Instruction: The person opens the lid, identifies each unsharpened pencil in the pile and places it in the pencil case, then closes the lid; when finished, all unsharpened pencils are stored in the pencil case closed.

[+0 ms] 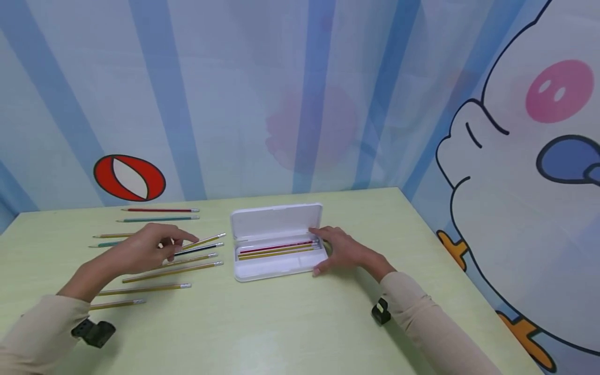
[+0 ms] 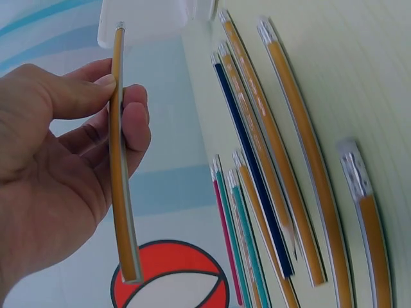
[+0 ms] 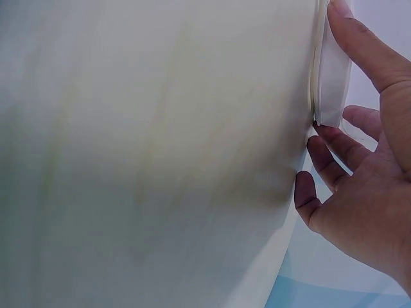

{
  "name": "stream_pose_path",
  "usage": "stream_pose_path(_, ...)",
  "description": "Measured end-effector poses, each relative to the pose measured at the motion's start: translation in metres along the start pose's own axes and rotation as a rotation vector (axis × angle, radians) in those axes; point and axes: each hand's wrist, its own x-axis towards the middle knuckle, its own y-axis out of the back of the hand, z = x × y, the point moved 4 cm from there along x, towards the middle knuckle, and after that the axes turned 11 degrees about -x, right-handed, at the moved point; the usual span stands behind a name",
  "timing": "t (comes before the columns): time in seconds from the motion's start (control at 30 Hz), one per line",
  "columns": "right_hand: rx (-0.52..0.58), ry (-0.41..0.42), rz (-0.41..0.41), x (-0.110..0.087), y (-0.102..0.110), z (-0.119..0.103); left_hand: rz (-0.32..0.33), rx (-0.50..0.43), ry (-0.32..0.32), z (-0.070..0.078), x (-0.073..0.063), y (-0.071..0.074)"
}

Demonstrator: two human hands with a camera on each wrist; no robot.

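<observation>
Pinching a slim yellow pencil (image 2: 119, 186) between thumb and fingers, your left hand (image 1: 150, 249) hovers over loose, mostly yellow pencils (image 1: 173, 272) left of the open white plastic case (image 1: 276, 219), whose right end your right hand (image 1: 344, 247) grips, thumb and fingers spread.

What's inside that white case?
A red pencil and yellow pencils lie in the white case. The right hand covers part of its edge; anything beneath the pencils is hidden.

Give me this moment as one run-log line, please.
left hand: pinches yellow pencil | right hand: touches right end of open white case | case: pencils inside | table: loose pencils left of case
</observation>
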Motion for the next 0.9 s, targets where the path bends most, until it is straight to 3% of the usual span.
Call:
stream_pose_path(0.27,0.005,-0.017,-0.006,0.000,0.001,0.000,-0.041,-0.036,-0.055,0.013,0.015,-0.015)
stream_pose_path(0.57,0.012,-0.014,-0.008,0.001,-0.001,0.003,-0.060,0.007,-0.144,0.025,0.041,-0.037)
stream_pose_path(0.9,0.016,-0.017,-0.008,0.003,-0.002,0.003,-0.116,-0.025,-0.116,0.036,0.069,-0.056)
